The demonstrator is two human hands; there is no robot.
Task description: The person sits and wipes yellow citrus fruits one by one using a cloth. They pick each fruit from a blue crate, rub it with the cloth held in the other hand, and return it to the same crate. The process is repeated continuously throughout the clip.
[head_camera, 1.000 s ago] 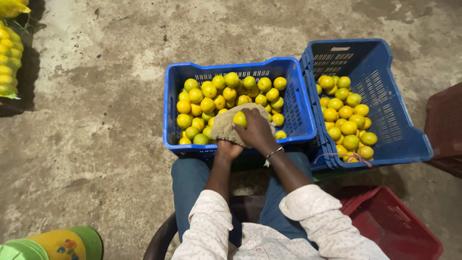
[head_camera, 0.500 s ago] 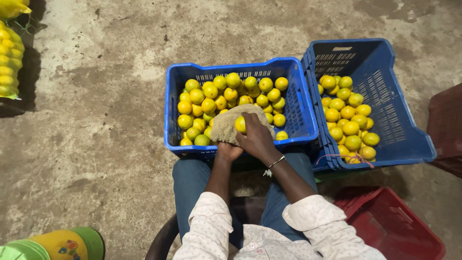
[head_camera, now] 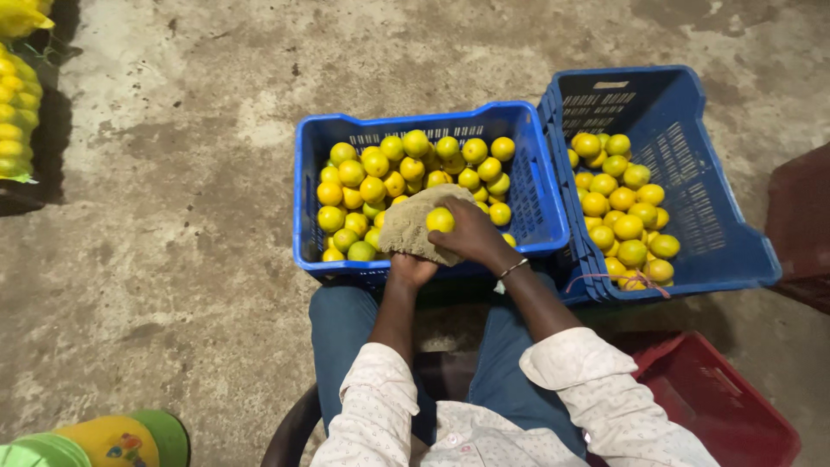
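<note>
Wiping a yellow fruit (head_camera: pixel 439 220) against a tan rag (head_camera: pixel 413 227), my right hand (head_camera: pixel 471 233) curls its fingers around the fruit and presses it into the cloth, which my left hand (head_camera: pixel 410 270) grips from below at the near wall of the blue crate (head_camera: pixel 311 199) set just beyond my knees. The fruit sits on top of the rag, over the heap of yellow and greenish fruit (head_camera: pixel 380 177) filling that crate. Touching it on my right, a second blue crate (head_camera: pixel 726 216) stands tilted and holds a smaller batch of fruit (head_camera: pixel 624 212), with a pink string (head_camera: pixel 618 280) looped at its near rim. To do this step well, I judge that the left hand should keep the rag bunched and taut so that it gives a firm pad, while the right hand rolls the fruit rather than only rubbing one face, so every side meets the cloth. The grip looks firm but not squeezing, which suits soft skin; too much pressure could bruise it. A red crate (head_camera: pixel 718 406) lies by my right knee on the stained concrete floor (head_camera: pixel 173 216), netted sacks of yellow fruit (head_camera: pixel 15 112) stand well apart at far left, and a green and yellow cap (head_camera: pixel 121 437) shows at the lower left corner.
</note>
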